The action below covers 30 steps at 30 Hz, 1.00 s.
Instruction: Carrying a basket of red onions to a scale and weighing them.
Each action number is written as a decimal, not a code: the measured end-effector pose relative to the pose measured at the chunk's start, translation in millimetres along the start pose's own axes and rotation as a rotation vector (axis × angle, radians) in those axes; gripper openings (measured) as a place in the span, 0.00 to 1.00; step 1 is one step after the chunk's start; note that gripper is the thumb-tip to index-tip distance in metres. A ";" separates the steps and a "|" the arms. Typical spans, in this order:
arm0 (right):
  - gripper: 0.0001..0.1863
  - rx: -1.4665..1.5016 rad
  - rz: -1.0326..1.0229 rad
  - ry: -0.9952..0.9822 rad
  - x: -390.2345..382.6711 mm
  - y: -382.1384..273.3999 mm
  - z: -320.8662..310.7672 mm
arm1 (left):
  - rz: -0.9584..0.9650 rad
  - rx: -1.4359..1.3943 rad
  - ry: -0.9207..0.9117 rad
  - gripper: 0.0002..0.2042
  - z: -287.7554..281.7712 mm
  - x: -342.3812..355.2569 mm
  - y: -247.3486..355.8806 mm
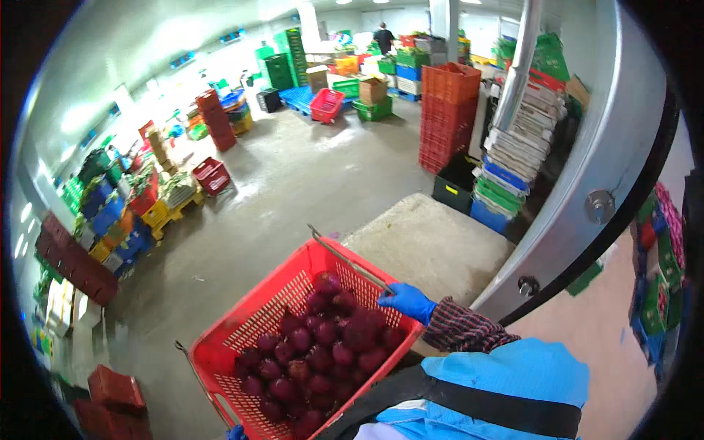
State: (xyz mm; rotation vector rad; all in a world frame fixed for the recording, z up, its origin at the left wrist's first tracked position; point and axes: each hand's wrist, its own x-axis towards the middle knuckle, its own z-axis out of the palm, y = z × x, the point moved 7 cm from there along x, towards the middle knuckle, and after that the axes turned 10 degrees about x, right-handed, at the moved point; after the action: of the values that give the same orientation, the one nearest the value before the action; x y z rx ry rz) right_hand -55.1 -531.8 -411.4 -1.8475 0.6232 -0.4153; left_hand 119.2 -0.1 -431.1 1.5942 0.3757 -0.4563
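Note:
A red plastic crate (220, 323) with slotted walls and metal bail handles is held in front of my body, tilted in view. Inside it lies a heap of dark purple, round beets (323, 359). My right hand (408, 301), in a blue glove, is closed around the metal handle (345, 258) on the crate's right side. At the lower picture edge only a bit of my left hand (236, 433) shows, also blue-gloved, at the end of the left handle (199, 378); most of its fingers are cut off.
A thick door frame (587, 183) stands close on my right, beside a raised concrete slab (433, 238). Tall stacks of orange-red crates (449, 110) and white crates (524, 139) rise beyond. Produce pallets line the left; a person (383, 38) stands far back.

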 end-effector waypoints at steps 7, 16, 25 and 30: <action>0.19 0.021 0.101 0.171 46.4 -8.3 3.6 | 0.011 0.084 -0.206 0.04 47.8 83.4 90.3; 0.18 0.085 0.099 0.276 230.5 -21.6 23.7 | 0.105 0.220 -0.385 0.18 133.5 253.0 186.9; 0.18 0.076 0.033 0.242 433.1 -12.8 77.9 | 0.106 0.126 -0.306 0.08 190.0 454.9 268.4; 0.17 0.072 0.076 0.309 518.7 -43.1 88.5 | 0.106 0.166 -0.357 0.09 244.8 526.8 339.2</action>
State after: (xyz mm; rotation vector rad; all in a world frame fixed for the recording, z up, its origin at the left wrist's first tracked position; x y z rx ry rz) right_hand 419.1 -763.8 -408.6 -1.6991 0.8729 -0.6715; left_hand 727.8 -286.1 -415.3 1.6439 -0.0188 -0.6903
